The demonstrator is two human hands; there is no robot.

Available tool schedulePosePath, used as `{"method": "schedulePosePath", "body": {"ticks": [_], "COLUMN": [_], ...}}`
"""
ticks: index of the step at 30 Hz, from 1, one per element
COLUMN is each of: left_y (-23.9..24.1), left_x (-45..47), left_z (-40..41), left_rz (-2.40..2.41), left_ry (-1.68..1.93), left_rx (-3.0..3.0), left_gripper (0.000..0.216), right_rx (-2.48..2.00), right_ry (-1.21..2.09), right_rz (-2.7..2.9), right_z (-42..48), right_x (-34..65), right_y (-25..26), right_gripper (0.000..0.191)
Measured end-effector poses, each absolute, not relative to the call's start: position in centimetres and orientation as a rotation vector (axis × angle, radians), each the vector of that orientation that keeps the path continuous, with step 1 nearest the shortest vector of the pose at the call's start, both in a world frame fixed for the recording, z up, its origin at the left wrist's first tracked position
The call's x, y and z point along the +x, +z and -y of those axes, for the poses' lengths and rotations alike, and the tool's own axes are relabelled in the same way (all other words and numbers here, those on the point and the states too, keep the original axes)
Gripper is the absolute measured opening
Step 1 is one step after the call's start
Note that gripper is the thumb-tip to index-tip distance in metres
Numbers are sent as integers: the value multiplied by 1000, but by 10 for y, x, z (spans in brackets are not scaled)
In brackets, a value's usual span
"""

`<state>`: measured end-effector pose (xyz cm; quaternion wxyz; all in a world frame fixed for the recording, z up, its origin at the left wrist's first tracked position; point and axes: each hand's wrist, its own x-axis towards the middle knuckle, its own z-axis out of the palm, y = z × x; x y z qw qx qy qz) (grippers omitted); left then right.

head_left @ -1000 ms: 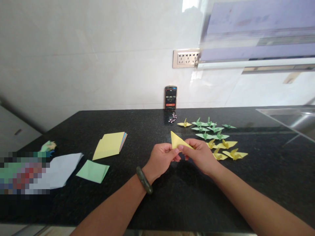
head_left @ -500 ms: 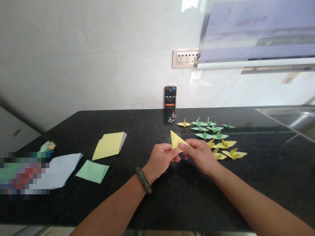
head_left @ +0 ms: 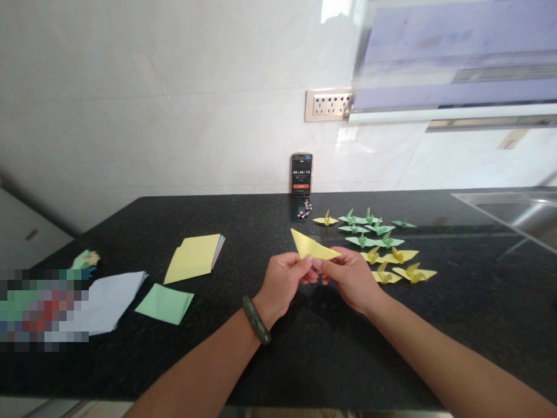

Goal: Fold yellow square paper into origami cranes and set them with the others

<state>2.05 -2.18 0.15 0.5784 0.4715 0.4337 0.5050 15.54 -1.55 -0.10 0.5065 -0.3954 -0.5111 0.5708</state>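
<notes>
Between both hands is a folded piece of yellow paper (head_left: 314, 247), triangular, held above the dark countertop. My left hand (head_left: 285, 278) pinches its lower left edge, thumb on top; a dark green bangle circles that wrist. My right hand (head_left: 348, 274) grips the lower right part with its thumb close to the left one. The fingers beneath the paper are partly hidden. Just beyond my right hand stand several yellow paper cranes (head_left: 413, 273), some partly covered by the hand, and behind them several green paper cranes (head_left: 385, 241).
Left on the black counter (head_left: 243, 360) lie a stack of coloured paper (head_left: 195, 255), a green paper square (head_left: 165, 303) and white sheets (head_left: 115, 302). A phone (head_left: 301, 174) showing a timer leans on the wall, beaded item (head_left: 305, 209) before it. A sink (head_left: 522, 215) is at right.
The yellow paper has turned, its upper point shifting left and its long edge now sloping down to the right. Both thumbs have come closer together at its bottom edge.
</notes>
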Motion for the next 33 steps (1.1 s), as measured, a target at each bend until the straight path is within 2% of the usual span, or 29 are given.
{"method": "schedulePosePath", "body": {"ticks": [9, 17, 18, 23, 28, 33], "left_y": [4, 4, 3, -4, -2, 6], "left_x": [22, 20, 19, 19, 20, 18], "left_z": [23, 21, 21, 22, 22, 23], "left_rz": [-1032, -1123, -1134, -1111, -1035, -1013], "left_ry": [1210, 1240, 1230, 1116, 1076, 966], "left_rx": [1113, 1175, 1201, 1409, 1403, 1307], "left_gripper": [27, 28, 28, 27, 20, 22], "right_rx": [-1062, -1075, -1079, -1114, -1139, -1149], "right_ry": [1234, 1305, 1277, 1188, 1166, 1133], "right_rz": [1326, 1146, 1171, 1425, 1467, 1487], "right_z": [11, 4, 4, 10, 14, 11], "right_x": [164, 170, 171, 169, 165, 169], "right_y": [-4, 3, 4, 8, 8, 7], "right_gripper": [35, 53, 53, 29, 29, 31]}}
